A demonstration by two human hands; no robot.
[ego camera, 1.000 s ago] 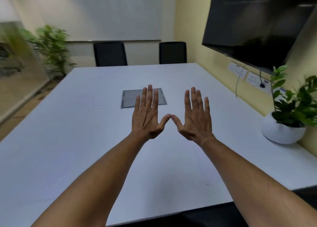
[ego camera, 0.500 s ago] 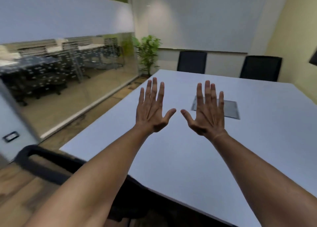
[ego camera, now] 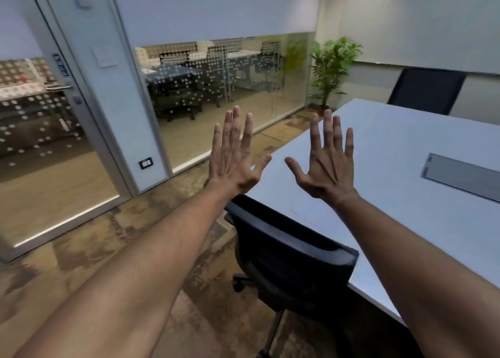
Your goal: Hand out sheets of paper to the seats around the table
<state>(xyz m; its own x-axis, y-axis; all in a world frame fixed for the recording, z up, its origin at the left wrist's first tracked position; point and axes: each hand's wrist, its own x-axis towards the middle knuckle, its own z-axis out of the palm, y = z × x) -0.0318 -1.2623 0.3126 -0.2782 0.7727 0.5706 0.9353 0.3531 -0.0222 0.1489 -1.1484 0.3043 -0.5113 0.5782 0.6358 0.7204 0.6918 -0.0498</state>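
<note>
I see the floor [ego camera: 89,249], brown and patchy, filling the lower left of my view. Behind it stands a glass wall [ego camera: 224,98] with a frosted band on top and a dotted pattern lower down; through it I can make out dark chairs and desks in another room. A glass door [ego camera: 40,130] with a metal handle sits at the far left of that wall. The white tabletop [ego camera: 405,168] runs from the right edge toward the middle, one corner pointing at the glass. A grey hatch [ego camera: 460,178] lies flush in it near the right edge.

A black chair [ego camera: 292,255] is pushed up against the near side of the tabletop, its back toward me, its base on the floor. A second black chair [ego camera: 426,91] stands at the far side. A green plant [ego camera: 331,68] stands in the corner beyond the tabletop, beside the glass.

My two bare forearms reach forward from the bottom of the view. The left hand [ego camera: 234,159] is held up in the air over the floor just off the corner of the tabletop, back toward me, fingers spread and empty. The right hand [ego camera: 328,163] is held up the same way over the tabletop, spread and empty, well clear of the surface as far as I can tell. The thumbs point at each other and do not touch. I see no sheets of paper anywhere, neither in the hands nor on the tabletop.
</note>
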